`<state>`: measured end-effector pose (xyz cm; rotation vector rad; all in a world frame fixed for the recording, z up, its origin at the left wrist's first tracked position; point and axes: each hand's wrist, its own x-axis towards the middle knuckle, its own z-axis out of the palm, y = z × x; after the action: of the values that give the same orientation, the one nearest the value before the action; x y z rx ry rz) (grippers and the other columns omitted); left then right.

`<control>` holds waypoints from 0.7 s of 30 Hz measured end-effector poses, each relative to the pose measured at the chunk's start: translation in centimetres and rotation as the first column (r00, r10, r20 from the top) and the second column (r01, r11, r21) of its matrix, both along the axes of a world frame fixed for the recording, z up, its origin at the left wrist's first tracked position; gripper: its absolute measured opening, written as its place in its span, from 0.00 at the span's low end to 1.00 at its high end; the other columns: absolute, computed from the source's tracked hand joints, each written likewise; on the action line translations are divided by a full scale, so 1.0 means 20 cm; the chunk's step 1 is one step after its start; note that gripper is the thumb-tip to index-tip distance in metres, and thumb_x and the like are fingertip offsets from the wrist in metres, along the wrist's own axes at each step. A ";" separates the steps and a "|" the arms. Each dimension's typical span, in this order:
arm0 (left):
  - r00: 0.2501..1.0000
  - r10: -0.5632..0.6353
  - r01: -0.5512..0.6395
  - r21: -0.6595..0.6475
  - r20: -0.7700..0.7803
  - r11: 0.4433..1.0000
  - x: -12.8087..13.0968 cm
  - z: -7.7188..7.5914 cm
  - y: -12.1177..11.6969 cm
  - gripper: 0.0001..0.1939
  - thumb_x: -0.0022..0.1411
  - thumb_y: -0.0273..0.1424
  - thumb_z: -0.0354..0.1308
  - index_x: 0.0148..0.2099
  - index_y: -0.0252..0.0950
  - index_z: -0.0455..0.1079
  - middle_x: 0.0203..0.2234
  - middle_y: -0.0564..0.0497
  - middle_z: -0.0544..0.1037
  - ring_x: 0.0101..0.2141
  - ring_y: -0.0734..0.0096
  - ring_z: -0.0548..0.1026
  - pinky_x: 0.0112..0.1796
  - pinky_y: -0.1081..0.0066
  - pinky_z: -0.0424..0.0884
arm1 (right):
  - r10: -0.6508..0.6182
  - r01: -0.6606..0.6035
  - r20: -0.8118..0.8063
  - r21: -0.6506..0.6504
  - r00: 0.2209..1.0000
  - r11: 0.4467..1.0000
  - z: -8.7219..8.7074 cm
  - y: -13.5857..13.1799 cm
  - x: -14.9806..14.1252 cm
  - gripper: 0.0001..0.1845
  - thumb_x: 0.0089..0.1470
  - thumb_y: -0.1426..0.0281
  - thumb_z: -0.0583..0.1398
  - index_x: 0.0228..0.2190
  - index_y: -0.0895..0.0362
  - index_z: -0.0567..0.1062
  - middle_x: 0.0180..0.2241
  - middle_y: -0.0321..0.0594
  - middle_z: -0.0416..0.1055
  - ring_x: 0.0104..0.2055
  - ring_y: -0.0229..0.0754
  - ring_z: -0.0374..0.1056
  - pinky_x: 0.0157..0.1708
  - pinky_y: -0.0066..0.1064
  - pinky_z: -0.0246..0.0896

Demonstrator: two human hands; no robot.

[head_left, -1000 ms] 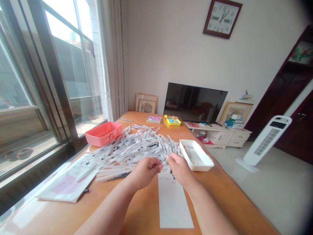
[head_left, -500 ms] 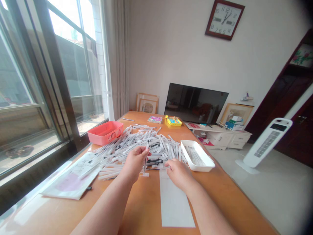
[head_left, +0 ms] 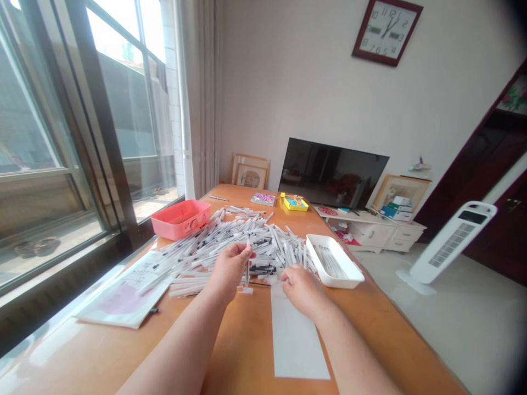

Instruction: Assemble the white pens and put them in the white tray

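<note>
My left hand [head_left: 231,267] is pinched round a slim clear pen [head_left: 247,273], which stands upright over the table with its lower end by a small clear piece [head_left: 246,291]. My right hand [head_left: 302,286] is curled above the top of a white paper strip [head_left: 297,343], thumb and fingers together; whatever they hold, if anything, is hidden. Beyond both hands spreads a big heap of white and clear pens [head_left: 230,236], with black parts [head_left: 263,269] among them. To the right of my right hand stands a white tray [head_left: 355,274] with several thin pieces [head_left: 329,258] inside.
A red plastic basket [head_left: 168,226] stands left of the heap. Nearer lies a printed bag or sheet [head_left: 119,299], with a small black piece [head_left: 153,310] beside it. A booklet [head_left: 263,199] and a yellow box [head_left: 295,203] lie at the table's far end.
My right hand's fingers have drawn in closer together over the strip. My left hand keeps the pen upright in nearly the same place. The whole view has shifted slightly.
</note>
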<state>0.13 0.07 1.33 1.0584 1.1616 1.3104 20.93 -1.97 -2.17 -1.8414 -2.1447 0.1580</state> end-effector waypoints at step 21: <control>0.951 0.101 -0.120 0.048 0.292 0.992 0.00 -0.02 0.05 0.16 0.54 0.38 0.66 0.35 0.37 0.63 0.30 0.48 0.78 0.31 0.72 0.75 0.34 0.72 0.69 | 0.073 -0.175 -0.677 -0.083 0.732 0.981 0.11 -0.10 -0.06 0.08 0.55 0.66 0.58 0.36 0.55 0.73 0.31 0.35 0.72 0.31 0.39 0.68 0.30 0.28 0.61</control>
<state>0.07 1.03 0.84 0.8220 0.9730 1.5435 19.74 -3.93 -0.03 -1.3827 -1.7449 0.8900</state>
